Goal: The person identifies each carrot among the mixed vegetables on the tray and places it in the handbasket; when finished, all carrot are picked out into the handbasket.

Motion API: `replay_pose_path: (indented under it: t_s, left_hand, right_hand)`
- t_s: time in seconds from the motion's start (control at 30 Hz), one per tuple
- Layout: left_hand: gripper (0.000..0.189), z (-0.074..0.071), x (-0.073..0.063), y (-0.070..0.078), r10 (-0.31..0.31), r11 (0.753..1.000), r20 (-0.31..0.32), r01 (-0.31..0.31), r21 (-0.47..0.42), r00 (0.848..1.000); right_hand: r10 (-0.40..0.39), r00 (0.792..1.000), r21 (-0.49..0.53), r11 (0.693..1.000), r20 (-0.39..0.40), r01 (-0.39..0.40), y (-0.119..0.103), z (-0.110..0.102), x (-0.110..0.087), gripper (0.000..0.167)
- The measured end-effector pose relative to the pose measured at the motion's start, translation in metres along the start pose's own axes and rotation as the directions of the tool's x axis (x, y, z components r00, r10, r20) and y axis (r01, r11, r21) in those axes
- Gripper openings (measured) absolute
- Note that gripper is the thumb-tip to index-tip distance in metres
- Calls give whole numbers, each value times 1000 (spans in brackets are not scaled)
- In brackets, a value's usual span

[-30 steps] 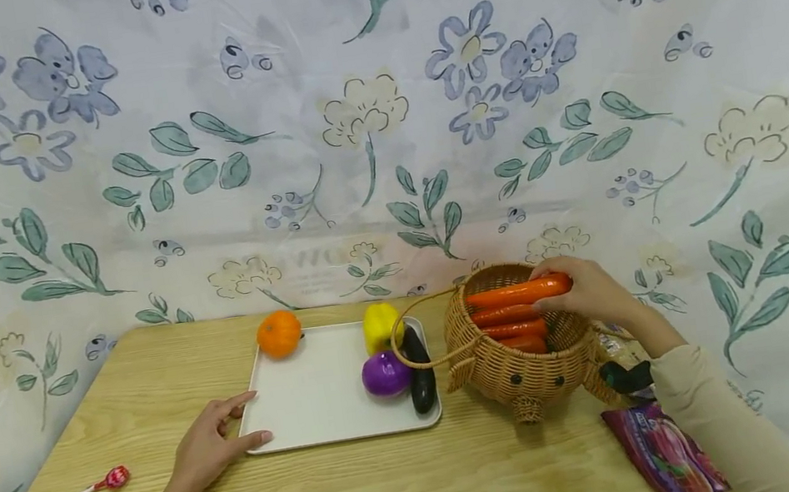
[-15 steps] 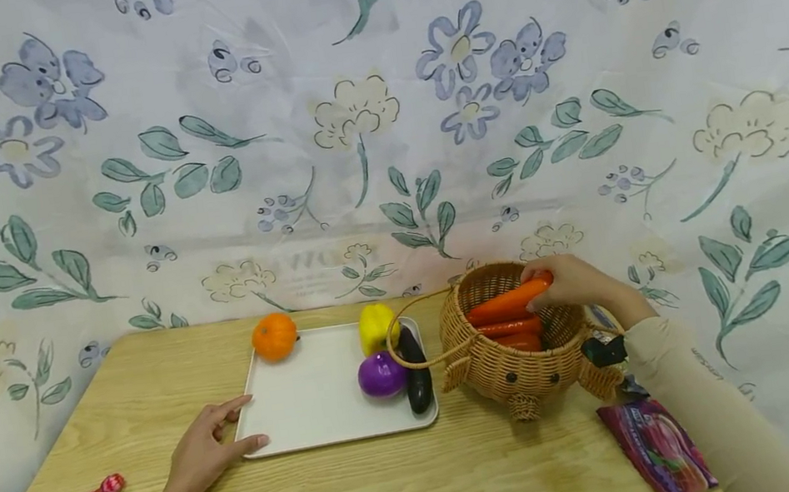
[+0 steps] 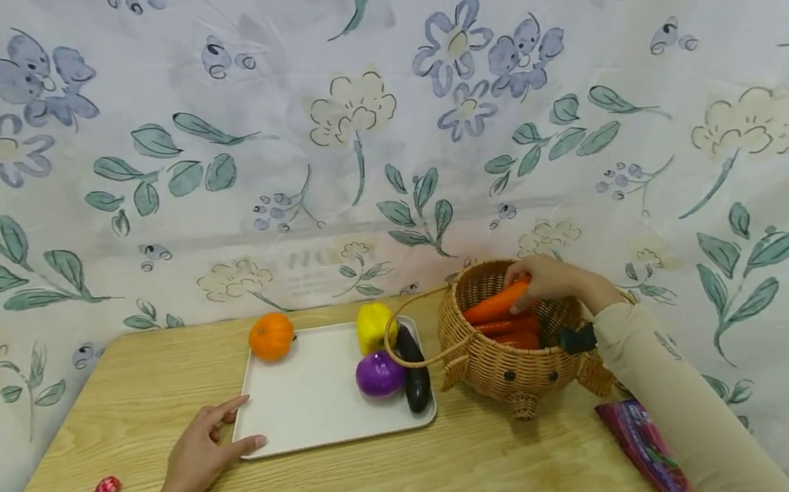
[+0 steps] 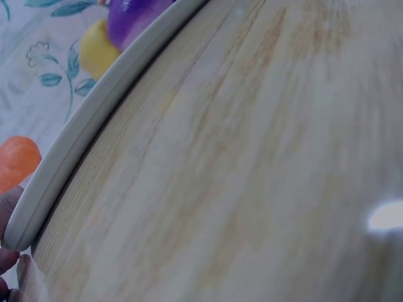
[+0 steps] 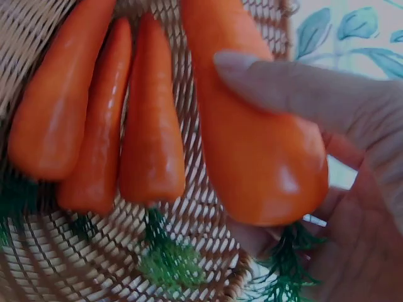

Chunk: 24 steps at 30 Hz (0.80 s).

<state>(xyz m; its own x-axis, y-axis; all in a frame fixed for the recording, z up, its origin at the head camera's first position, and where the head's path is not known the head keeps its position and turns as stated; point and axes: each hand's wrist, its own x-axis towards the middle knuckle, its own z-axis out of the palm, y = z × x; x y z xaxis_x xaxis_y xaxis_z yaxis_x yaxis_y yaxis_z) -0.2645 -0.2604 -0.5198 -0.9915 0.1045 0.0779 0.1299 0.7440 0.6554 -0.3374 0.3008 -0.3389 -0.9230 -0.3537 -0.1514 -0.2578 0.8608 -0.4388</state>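
Note:
My right hand point(image 3: 545, 279) pinches the thick end of a carrot point(image 3: 497, 304) inside a wicker basket point(image 3: 516, 384) with an animal face. The right wrist view shows the thumb across this carrot point(image 5: 252, 145), its green top hanging below the hand. Several other carrots point(image 5: 154, 126) lie beside it in the basket. My left hand point(image 3: 200, 454) holds the near left corner of a white tray point(image 3: 303, 402), thumb over the rim. In the left wrist view only fingertips show at the tray's rim point(image 4: 82, 135).
On the tray are a purple round vegetable point(image 3: 380, 374), a yellow pepper point(image 3: 374, 326) and a dark eggplant point(image 3: 416, 373). An orange pumpkin point(image 3: 271, 336) sits at its far left corner. A lollipop point(image 3: 105, 488) lies left; a purple packet point(image 3: 644, 446) lies right, partly under the sleeve.
My right hand has moved left and slightly up with the carrot, which now tilts up toward the hand. The left hand stays at the tray's corner.

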Motion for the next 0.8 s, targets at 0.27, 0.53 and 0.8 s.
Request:
replay_pose_path:
  t_s: [0.27,0.53,0.8]
  left_hand:
    - [70,-1,-1,0,-4,1000,1,4,-3,1000]
    - [71,1,-1,1,-9,1000,-4,9,5,1000]
    - [71,1,0,-1,-1,1000,-11,1,9,1000]
  right_hand:
    - [39,997,4,999,60,-39,-2,2,11,28]
    - [44,993,32,998,110,-48,0,10,16,26]
    - [76,985,-14,997,153,-75,-1,12,20,28]
